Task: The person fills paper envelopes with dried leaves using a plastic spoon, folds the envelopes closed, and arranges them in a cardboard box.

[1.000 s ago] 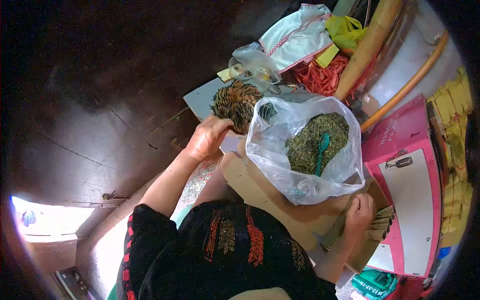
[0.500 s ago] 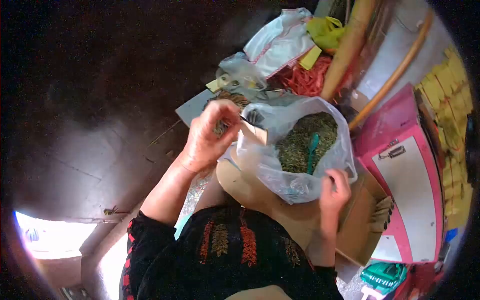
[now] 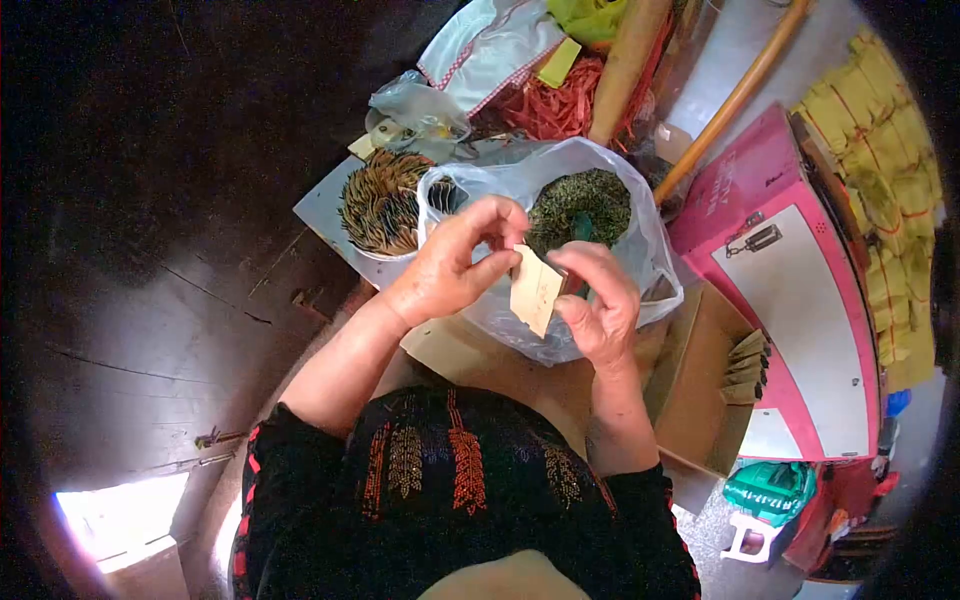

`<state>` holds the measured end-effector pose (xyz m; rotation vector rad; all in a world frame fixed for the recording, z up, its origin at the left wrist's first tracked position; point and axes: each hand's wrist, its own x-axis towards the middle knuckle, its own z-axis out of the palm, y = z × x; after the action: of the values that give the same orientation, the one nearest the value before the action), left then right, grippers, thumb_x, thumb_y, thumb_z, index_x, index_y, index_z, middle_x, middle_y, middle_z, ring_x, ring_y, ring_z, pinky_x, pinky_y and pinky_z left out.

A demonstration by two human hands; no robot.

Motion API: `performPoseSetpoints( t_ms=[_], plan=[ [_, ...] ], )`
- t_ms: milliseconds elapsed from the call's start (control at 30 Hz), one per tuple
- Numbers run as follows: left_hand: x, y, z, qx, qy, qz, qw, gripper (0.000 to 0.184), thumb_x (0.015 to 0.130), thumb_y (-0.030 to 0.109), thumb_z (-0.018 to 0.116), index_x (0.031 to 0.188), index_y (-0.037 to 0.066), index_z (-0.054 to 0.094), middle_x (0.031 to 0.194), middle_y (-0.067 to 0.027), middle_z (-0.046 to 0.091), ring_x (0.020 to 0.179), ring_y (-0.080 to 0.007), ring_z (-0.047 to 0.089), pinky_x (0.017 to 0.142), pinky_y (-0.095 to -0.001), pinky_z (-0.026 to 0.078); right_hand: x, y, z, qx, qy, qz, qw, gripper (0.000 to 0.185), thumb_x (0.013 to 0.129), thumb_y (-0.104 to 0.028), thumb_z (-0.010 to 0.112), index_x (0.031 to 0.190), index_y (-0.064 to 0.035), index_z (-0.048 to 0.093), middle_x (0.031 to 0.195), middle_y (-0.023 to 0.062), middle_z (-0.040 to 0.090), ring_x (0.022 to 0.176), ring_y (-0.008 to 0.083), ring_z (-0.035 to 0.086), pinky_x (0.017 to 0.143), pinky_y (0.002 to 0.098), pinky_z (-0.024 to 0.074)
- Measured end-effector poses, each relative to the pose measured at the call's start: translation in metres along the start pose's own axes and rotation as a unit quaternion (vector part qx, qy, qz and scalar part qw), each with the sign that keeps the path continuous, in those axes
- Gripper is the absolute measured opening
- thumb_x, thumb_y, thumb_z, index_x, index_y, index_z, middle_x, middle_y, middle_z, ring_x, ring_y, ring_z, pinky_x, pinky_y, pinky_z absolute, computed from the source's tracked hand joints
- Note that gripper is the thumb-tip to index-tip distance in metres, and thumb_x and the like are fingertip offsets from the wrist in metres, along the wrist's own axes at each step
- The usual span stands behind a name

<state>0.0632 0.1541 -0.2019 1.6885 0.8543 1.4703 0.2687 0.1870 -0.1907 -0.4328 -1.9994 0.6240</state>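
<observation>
My left hand point(image 3: 455, 262) pinches the top corner of a small tan paper packet point(image 3: 535, 292) between thumb and fingertips. My right hand point(image 3: 600, 305) is closed on the packet's right edge, fingers at the top and thumb lower down. Just beyond both hands lies a clear plastic bag point(image 3: 655, 250) with dried green chopped herb point(image 3: 585, 200) inside. A green spoon point(image 3: 580, 228) lies in the herb, partly hidden by my right hand. To the left, a round container holds many packed brown paper packets point(image 3: 385, 200) standing on edge.
At my right is an open cardboard box point(image 3: 690, 380) with several packets point(image 3: 745, 365) along its side. Past it stands a pink and white cabinet point(image 3: 800, 300). Bundled yellow packets point(image 3: 880, 150) line the far right. Red strings point(image 3: 560, 100) and a wooden pole point(image 3: 625, 70) are at the back.
The right hand has come up from the bag's near rim to the paper packet. The left hand has brought the packet right and lower, in front of the herb. The view has shifted.
</observation>
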Motion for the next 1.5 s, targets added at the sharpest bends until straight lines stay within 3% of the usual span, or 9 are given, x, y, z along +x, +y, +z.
performPoseSetpoints(
  t_ms=[67, 167, 433, 700, 867, 933, 1133, 1333, 1500],
  plan=[
    [-0.001, 0.001, 0.0, 0.003, -0.04, -0.063, 0.997, 0.03, 0.086, -0.004, 0.06, 0.113, 0.002, 0.049, 0.096, -0.0013, 0.052, 0.09, -0.0098, 0.053, 0.083, -0.0266, 0.047, -0.004, -0.009, 0.0, 0.042, 0.017, 0.059, 0.997, 0.051, 0.084, -0.044, 0.067, 0.105, 0.0027, 0.063, 0.103, 0.0137, 0.062, 0.086, 0.0206, 0.058, 0.073, 0.0293, 0.0451],
    [0.002, -0.003, 0.009, -0.031, -0.045, -0.056, 0.997, 0.028, 0.085, -0.003, 0.058, 0.111, 0.004, 0.048, 0.084, -0.0019, 0.053, 0.078, -0.0087, 0.054, 0.072, -0.0245, 0.047, -0.008, -0.004, -0.001, 0.027, -0.004, 0.037, 0.999, 0.037, 0.082, -0.032, 0.066, 0.103, -0.0005, 0.064, 0.1, 0.0103, 0.061, 0.08, 0.0181, 0.058, 0.066, 0.0279, 0.047],
    [0.003, -0.013, 0.015, -0.179, -0.039, -0.101, 0.978, 0.026, 0.088, -0.003, 0.055, 0.112, 0.006, 0.048, 0.089, 0.0022, 0.05, 0.078, -0.0055, 0.051, 0.068, -0.0207, 0.045, -0.024, 0.003, 0.0, 0.091, 0.047, 0.084, 0.991, 0.046, 0.083, -0.038, 0.069, 0.103, 0.003, 0.063, 0.104, 0.0115, 0.06, 0.083, 0.0157, 0.055, 0.071, 0.0266, 0.0438],
    [0.006, -0.029, 0.018, -0.259, -0.045, -0.142, 0.954, 0.021, 0.089, -0.001, 0.056, 0.106, 0.007, 0.048, 0.086, 0.0014, 0.053, 0.076, -0.0046, 0.052, 0.064, -0.0196, 0.043, -0.017, 0.003, -0.004, -0.08, -0.017, -0.032, 0.996, 0.041, 0.08, -0.038, 0.07, 0.09, 0.001, 0.067, 0.1, 0.012, 0.061, 0.081, 0.0222, 0.058, 0.072, 0.0317, 0.0466],
    [0.01, -0.034, 0.018, -0.259, -0.075, -0.166, 0.949, 0.023, 0.086, -0.002, 0.06, 0.105, 0.007, 0.05, 0.089, 0.0013, 0.053, 0.08, -0.0058, 0.051, 0.07, -0.0208, 0.044, -0.02, 0.007, -0.003, -0.076, -0.071, -0.026, 0.994, 0.04, 0.08, -0.038, 0.07, 0.087, 0.0013, 0.068, 0.096, 0.0118, 0.063, 0.086, 0.0246, 0.06, 0.076, 0.0343, 0.0467],
    [0.013, -0.038, 0.019, -0.263, -0.09, -0.164, 0.946, 0.023, 0.086, -0.002, 0.06, 0.103, 0.007, 0.05, 0.088, 0.0014, 0.053, 0.079, -0.0059, 0.052, 0.069, -0.0208, 0.044, -0.022, 0.008, -0.008, 0.02, -0.157, 0.073, 0.985, 0.043, 0.08, -0.04, 0.068, 0.093, 0.001, 0.068, 0.101, 0.0129, 0.064, 0.093, 0.0271, 0.059, 0.083, 0.0367, 0.0456],
    [0.022, -0.043, 0.026, -0.194, -0.143, -0.179, 0.954, 0.02, 0.084, -0.004, 0.058, 0.099, 0.007, 0.049, 0.084, 0.0013, 0.053, 0.077, -0.0065, 0.052, 0.068, -0.0218, 0.044, -0.022, 0.012, -0.006, 0.064, -0.263, 0.097, 0.958, 0.056, 0.08, -0.052, 0.062, 0.111, -0.0057, 0.065, 0.112, 0.0155, 0.063, 0.108, 0.0349, 0.056, 0.096, 0.0409, 0.04],
    [0.024, -0.028, 0.025, -0.102, -0.152, -0.164, 0.969, 0.023, 0.085, 0.0, 0.061, 0.105, 0.005, 0.051, 0.086, 0.0011, 0.052, 0.082, -0.0065, 0.052, 0.073, -0.0228, 0.045, -0.02, 0.01, -0.018, 0.091, -0.282, 0.192, 0.936, 0.057, 0.079, -0.049, 0.064, 0.115, -0.0055, 0.063, 0.117, 0.0153, 0.062, 0.11, 0.0328, 0.056, 0.097, 0.0395, 0.0399],
    [0.016, -0.03, 0.003, -0.056, -0.166, -0.106, 0.979, 0.051, 0.077, 0.019, 0.076, 0.12, 0.004, 0.053, 0.099, -0.004, 0.061, 0.088, -0.013, 0.057, 0.082, -0.0286, 0.048, -0.017, 0.007, -0.025, 0.073, -0.209, 0.199, 0.955, 0.06, 0.077, -0.05, 0.067, 0.114, -0.0027, 0.063, 0.112, 0.0135, 0.064, 0.107, 0.0287, 0.058, 0.094, 0.0379, 0.0417]
  ],
)
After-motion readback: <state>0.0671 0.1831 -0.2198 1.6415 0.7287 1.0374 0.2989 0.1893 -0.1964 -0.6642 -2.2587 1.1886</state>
